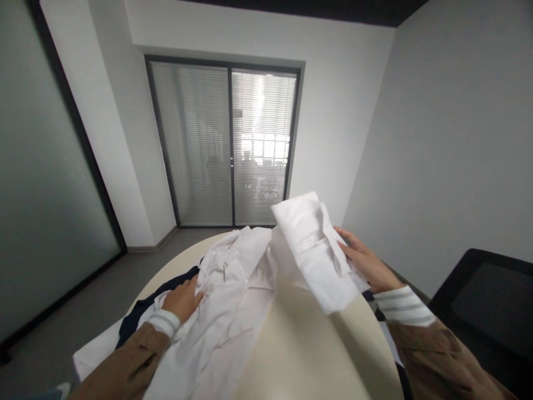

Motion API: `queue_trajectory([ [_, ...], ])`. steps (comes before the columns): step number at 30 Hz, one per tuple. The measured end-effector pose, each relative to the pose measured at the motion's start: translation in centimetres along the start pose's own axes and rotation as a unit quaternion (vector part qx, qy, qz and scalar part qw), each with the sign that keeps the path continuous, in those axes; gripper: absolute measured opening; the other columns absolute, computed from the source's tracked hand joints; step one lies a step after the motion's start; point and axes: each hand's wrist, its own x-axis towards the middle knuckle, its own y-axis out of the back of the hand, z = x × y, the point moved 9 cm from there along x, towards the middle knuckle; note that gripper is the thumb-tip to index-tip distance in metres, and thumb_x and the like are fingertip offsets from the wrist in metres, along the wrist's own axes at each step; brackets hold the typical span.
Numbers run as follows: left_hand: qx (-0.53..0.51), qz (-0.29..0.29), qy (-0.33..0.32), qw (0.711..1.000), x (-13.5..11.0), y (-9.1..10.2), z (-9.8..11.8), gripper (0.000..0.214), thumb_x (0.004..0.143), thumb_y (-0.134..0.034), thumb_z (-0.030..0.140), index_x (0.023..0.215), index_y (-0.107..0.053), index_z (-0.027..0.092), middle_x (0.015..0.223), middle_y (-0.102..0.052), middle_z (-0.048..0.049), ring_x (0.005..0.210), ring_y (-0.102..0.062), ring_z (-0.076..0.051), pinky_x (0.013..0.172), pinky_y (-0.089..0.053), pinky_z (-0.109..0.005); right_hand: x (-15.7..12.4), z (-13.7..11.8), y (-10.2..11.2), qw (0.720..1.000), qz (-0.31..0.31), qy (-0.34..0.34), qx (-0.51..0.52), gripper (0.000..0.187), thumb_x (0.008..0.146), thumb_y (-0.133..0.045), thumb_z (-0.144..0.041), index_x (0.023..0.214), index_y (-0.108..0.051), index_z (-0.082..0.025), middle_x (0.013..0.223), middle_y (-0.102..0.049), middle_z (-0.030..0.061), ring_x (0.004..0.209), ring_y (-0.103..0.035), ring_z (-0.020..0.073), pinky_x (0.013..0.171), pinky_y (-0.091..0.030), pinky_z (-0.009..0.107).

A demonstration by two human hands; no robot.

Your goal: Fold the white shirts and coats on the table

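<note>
Head view: two hands, left [182, 300] flat on one white shirt [233, 300], right [366, 264] gripping its sleeve [312, 250].

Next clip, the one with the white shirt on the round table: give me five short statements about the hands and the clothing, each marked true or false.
1. The right hand holds a folded part of the white shirt lifted off the table. True.
2. The left hand is raised in the air, touching nothing. False: it lies flat on the white shirt, on the table.
3. A dark navy garment lies partly under the white shirt. True.
4. The table top is square and dark. False: it is rounded and cream-coloured.
5. A black chair stands to the person's left. False: it is at the right edge of the view.
</note>
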Motion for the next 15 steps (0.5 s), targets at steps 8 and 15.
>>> queue_trajectory([
  [8,-0.067,0.141,-0.148,0.977,-2.4,2.6,6.1,0.054,0.087,-0.045,0.022,0.140,-0.046,0.013,0.151,-0.040,-0.0148,0.140,-0.036,-0.031,0.115,-0.031,-0.045,-5.3,7.3,-8.9,0.959,-0.065,0.051,-0.271,0.054,0.090,-0.045,-0.057,0.110,-0.072,-0.015,0.125,-0.064,0.0169,0.118,-0.057,0.0309,0.105,-0.041,0.048],
  [15,-0.139,0.254,-0.199,0.936,-7.6,3.0,10.9,0.058,0.082,-0.047,0.014,0.139,-0.046,0.014,0.151,-0.041,-0.0142,0.143,-0.031,-0.033,0.115,-0.031,-0.054,-9.7,7.3,-13.3,0.899,-0.076,0.098,-0.419,0.038,0.092,-0.050,-0.041,0.120,-0.065,-0.020,0.119,-0.067,0.0140,0.115,-0.058,0.0296,0.099,-0.042,0.042],
])
